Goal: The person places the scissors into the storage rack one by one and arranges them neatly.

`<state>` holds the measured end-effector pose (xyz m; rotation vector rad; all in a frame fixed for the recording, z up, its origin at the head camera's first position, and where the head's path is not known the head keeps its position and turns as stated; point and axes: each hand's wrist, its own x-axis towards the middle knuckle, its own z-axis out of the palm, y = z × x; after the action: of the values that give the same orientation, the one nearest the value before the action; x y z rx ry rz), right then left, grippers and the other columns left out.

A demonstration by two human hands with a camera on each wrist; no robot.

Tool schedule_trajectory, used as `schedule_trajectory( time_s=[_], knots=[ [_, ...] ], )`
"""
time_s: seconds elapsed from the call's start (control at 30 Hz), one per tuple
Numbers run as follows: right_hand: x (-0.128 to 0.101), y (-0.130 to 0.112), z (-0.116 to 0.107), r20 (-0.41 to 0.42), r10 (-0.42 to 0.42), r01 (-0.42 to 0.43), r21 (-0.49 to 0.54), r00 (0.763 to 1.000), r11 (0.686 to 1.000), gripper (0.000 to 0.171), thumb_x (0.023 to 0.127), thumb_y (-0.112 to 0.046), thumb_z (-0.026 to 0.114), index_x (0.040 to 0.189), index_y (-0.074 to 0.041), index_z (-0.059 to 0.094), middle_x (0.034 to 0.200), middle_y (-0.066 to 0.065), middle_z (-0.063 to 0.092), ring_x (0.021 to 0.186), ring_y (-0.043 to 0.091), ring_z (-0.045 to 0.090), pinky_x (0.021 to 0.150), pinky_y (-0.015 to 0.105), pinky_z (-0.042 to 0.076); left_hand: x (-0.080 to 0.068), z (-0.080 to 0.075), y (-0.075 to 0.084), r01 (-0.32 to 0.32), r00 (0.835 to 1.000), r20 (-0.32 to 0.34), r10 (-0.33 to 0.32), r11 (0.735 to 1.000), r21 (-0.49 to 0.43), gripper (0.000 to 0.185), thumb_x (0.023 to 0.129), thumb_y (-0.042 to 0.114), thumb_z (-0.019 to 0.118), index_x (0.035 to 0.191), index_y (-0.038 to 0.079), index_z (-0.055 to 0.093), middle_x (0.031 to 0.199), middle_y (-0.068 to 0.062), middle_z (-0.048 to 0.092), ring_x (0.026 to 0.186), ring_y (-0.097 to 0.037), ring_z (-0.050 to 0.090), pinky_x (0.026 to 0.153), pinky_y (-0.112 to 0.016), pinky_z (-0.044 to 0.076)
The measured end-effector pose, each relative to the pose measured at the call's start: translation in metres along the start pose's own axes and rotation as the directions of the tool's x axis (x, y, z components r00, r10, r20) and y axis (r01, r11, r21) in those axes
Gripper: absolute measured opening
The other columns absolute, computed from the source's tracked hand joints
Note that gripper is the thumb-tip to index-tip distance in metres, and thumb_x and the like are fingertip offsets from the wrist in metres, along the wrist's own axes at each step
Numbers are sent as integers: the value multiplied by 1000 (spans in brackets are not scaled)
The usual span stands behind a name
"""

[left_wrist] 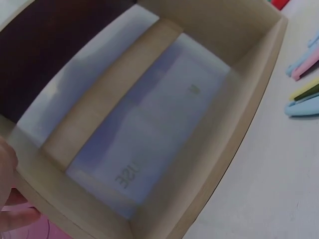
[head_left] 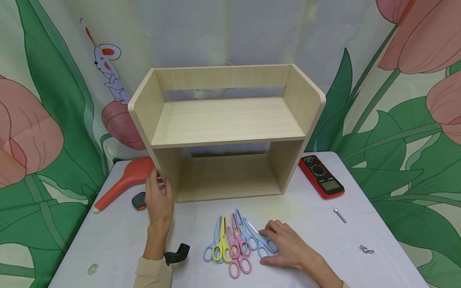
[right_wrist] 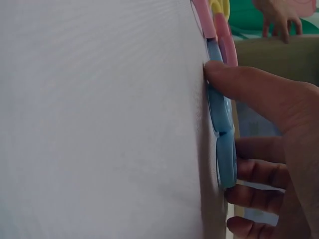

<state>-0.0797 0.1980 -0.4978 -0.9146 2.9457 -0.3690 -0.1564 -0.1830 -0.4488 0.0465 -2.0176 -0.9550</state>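
Under the right hand (head_left: 288, 246) lie blue scissors (head_left: 260, 240), fingers curling on them, not lifted yet. Beside the left hand (head_left: 158, 200), fingers straight, stands the wooden shelf (head_left: 227, 120), bare inside.

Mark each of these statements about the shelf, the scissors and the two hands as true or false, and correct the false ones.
1. The left hand touches the wooden shelf at its lower left corner. True.
2. The right hand rests on the blue scissors. True.
3. The shelf's upper board holds the scissors. False: all the scissors lie on the table in front of the shelf.
4. The red multimeter lies left of the shelf. False: it lies to the right.
5. A red scoop lies left of the shelf. True.
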Motion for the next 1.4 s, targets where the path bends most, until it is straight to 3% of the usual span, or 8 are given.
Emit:
schedule_trajectory(
  time_s=[0.23,0.47,0.63,0.77,0.97,1.2,1.3,1.4],
  knots=[
    [1,-3,-5,-2,-3,3,7,1000,1000,63,77,-61,77,114,-12,72,104,-10,54,92,4,48,83,29,54,-2,0,-7,1,999,39,-1,1000,0,41,97,4,62,136,-3,51,113,-26,61,98,-35,65,74,-51,62],
    [5,-4,-11,-163,-54,45,-61,985,997,55,65,-51,84,101,-13,70,97,-10,52,88,2,46,74,23,53,-3,0,-8,44,997,70,-44,999,11,38,98,8,61,134,-2,52,115,-25,61,99,-35,66,75,-49,62],
    [14,-7,-30,-192,-56,48,-49,980,998,55,67,-48,85,106,-14,69,102,-8,55,92,4,49,81,26,58,-3,0,-9,50,996,67,-50,999,8,37,99,9,61,132,-2,53,114,-25,61,98,-36,66,75,-51,62],
    [24,-14,-49,-254,-118,119,-9,960,993,56,68,-45,88,109,-13,68,106,-6,58,96,6,53,86,27,60,-3,0,-9,48,997,67,-48,999,11,36,99,10,61,132,-2,54,114,-25,61,97,-37,67,74,-50,63],
    [43,-34,-81,-354,-243,259,-2,903,966,59,69,-46,88,114,-14,66,109,-5,60,98,6,55,83,23,60,-4,-1,-9,42,995,85,-43,999,22,36,100,12,61,131,-2,54,115,-25,61,96,-36,68,71,-50,63],
    [75,-63,-120,-473,-401,437,-37,784,899,60,68,-42,87,112,-7,66,107,1,59,97,9,55,78,19,58,-3,-2,-9,31,996,79,-32,999,13,34,99,11,61,130,-2,55,114,-24,62,95,-36,68,69,-50,63],
    [90,-76,-136,-536,-420,491,-11,732,871,59,69,-40,86,109,-3,66,104,3,60,96,12,56,78,22,59,-3,-1,-9,33,996,80,-34,999,8,34,99,10,61,130,-2,55,113,-24,62,94,-36,68,69,-50,63],
    [106,-90,-152,-606,-386,509,37,696,860,54,69,-37,85,106,-2,67,100,4,61,90,15,59,75,24,59,-4,0,-9,40,995,88,-41,999,4,35,99,9,61,131,-1,54,114,-24,62,94,-36,68,70,-51,62]
  ],
)
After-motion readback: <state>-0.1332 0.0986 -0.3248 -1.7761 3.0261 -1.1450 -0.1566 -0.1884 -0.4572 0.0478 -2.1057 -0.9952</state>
